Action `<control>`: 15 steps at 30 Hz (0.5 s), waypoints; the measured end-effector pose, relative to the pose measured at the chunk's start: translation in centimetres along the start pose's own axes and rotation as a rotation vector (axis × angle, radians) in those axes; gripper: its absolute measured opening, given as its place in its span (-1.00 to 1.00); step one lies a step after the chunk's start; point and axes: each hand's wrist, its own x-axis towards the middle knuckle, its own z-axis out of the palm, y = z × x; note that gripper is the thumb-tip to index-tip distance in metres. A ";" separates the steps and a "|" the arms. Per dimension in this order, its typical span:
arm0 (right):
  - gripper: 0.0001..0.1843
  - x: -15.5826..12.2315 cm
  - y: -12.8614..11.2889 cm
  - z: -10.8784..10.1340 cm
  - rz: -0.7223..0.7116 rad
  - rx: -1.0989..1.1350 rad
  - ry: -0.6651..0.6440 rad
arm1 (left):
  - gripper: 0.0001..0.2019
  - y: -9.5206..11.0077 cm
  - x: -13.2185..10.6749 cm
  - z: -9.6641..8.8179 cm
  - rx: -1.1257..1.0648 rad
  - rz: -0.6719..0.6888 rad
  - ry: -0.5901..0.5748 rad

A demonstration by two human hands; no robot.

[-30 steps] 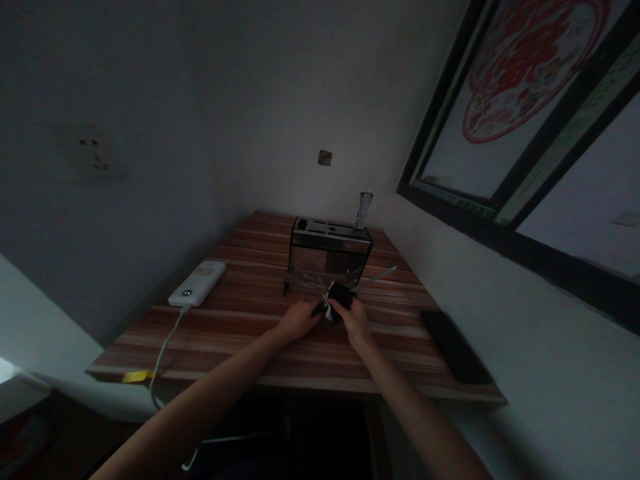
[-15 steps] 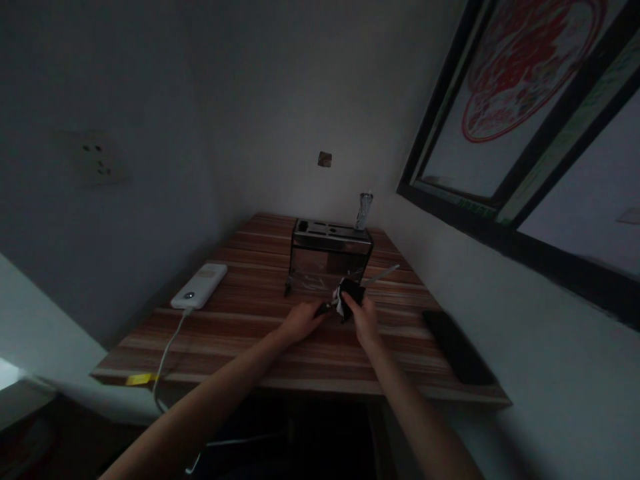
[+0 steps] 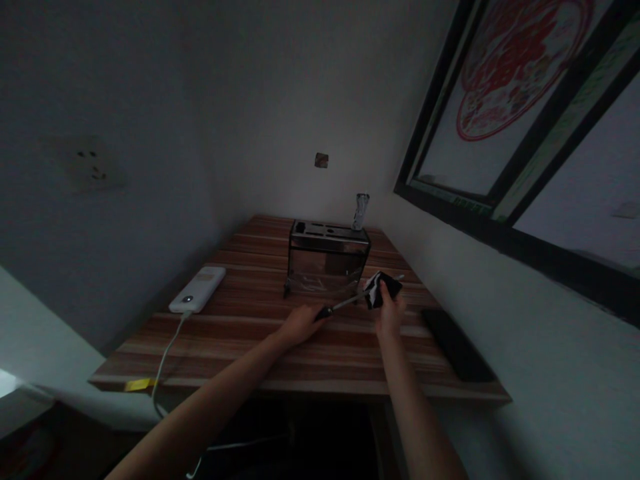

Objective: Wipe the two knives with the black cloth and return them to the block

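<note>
My left hand (image 3: 299,324) is closed on the dark handle of a knife (image 3: 350,301) whose thin blade slants up to the right over the wooden table (image 3: 240,333). My right hand (image 3: 389,308) pinches a dark cloth (image 3: 381,289) with a white patch around the blade near its tip. A shiny metal knife holder (image 3: 327,260) with slots on top stands just behind the knife.
A white power bank (image 3: 198,288) with a cable running over the front edge lies at the left. A dark flat phone-like slab (image 3: 453,343) rests at the right edge by the wall. A small glass-like object (image 3: 361,211) stands behind the holder. A framed window fills the right wall.
My right hand has slid the cloth along the blade to the right, from near the handle towards the tip. My left hand has stayed on the handle.
</note>
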 end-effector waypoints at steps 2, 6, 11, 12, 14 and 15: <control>-0.64 0.5 -0.4 -0.3 -0.014 0.024 0.059 | -0.67 0.0 0.0 0.0 0.029 0.007 -0.016; -0.63 1.5 -0.8 -1.0 -0.063 0.084 0.114 | -0.67 -0.1 0.0 0.2 0.097 0.016 -0.037; -0.61 2.2 -0.9 -1.7 -0.095 0.115 0.197 | -0.69 -0.4 0.1 0.4 0.131 0.031 -0.043; -0.60 2.3 -1.0 -1.7 -0.098 0.109 0.197 | -0.69 -0.4 0.1 0.5 0.132 0.038 -0.042; -0.60 2.3 -1.1 -1.8 -0.102 0.113 0.191 | -0.69 -0.5 0.1 0.5 0.128 0.045 -0.039; -0.59 2.2 -1.1 -1.8 -0.101 0.122 0.184 | -0.69 -0.5 0.1 0.5 0.125 0.050 -0.038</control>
